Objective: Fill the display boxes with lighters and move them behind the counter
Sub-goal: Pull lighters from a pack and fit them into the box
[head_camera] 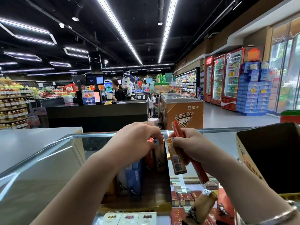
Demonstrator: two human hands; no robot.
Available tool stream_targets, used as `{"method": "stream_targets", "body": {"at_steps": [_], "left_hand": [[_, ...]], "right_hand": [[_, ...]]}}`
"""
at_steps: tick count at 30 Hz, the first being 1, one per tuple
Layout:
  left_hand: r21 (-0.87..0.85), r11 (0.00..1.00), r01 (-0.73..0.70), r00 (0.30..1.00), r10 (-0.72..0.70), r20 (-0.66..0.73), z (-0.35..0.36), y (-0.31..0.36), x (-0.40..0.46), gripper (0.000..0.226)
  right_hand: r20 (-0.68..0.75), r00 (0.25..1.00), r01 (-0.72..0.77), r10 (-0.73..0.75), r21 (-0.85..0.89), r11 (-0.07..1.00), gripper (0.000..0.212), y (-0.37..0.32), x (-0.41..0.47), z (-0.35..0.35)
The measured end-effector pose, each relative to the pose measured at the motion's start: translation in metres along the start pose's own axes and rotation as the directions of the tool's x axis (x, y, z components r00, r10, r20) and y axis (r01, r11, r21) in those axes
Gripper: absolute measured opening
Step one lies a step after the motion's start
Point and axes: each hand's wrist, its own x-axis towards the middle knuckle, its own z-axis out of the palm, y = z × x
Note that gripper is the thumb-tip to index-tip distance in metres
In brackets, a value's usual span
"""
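Lighters (151,158) stand upright in a row inside the display box (162,189), which sits on the glass bench (40,159) right in front of the person. Blue and white ones fill the box's left side, then a red one and a tan one at the right end of the row; the rest of the box looks dark and unfilled, so the filling seems partway done.

Over the box, the left hand (138,142) curls down onto the tops of the red and tan lighters, fingers bent round them, probably seating them and keeping the row from tipping while more go in. Just right of the box, the right hand (190,148) grips a small bundle: a tan lighter (177,161) hanging downward beside the box wall and an orange-red lighter (196,166) slanting through the fist. Holding several at once likely lets the left hand take them one by one.

More loose lighters (203,207) lie on the glass nearer the person than the box, close at hand as stock. A second, open cardboard box (248,161) stands to the right of the display box, its inside in shadow. Under the glass, below the display box, packs (185,199) show. Far beyond the box is a checkout counter (97,111) with a person behind it.
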Motion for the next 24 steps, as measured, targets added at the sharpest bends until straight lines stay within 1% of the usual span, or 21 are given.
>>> {"method": "stream_targets", "body": {"at_steps": [2,4,8,11,14,20,24], "left_hand": [[-0.030,0.999,0.011,1.000,-0.011,-0.005,0.000,-0.002,0.000,0.021],[-0.041,0.999,0.006,1.000,-0.006,-0.013,0.001,-0.002,0.001,0.018],[-0.044,0.999,-0.004,0.997,0.000,-0.078,0.003,0.000,0.002,0.019],[-0.049,0.999,0.001,0.995,-0.006,-0.095,0.003,0.001,0.001,0.020],[-0.022,1.000,-0.004,0.996,0.002,-0.085,0.002,0.003,0.000,0.019],[0.074,0.995,-0.065,0.996,0.069,-0.056,0.000,0.012,-0.002,0.019],[0.115,0.993,-0.034,0.999,0.033,0.003,0.003,0.012,0.002,0.023]], "right_hand": [[-0.002,1.000,0.000,0.000,0.006,1.000,0.005,0.000,0.001,-0.001],[0.003,1.000,-0.006,0.006,0.006,1.000,0.005,0.000,0.000,-0.001],[0.004,1.000,-0.011,0.011,0.006,1.000,0.004,0.000,0.000,-0.001],[-0.001,1.000,-0.006,0.006,0.006,1.000,0.005,-0.001,0.001,-0.001],[-0.002,1.000,-0.003,0.003,0.014,1.000,0.005,-0.002,0.000,-0.002],[-0.007,1.000,-0.005,0.005,0.002,1.000,0.003,-0.002,0.000,-0.001],[-0.003,1.000,-0.009,0.009,-0.002,1.000,0.003,-0.002,0.000,-0.001]]}}
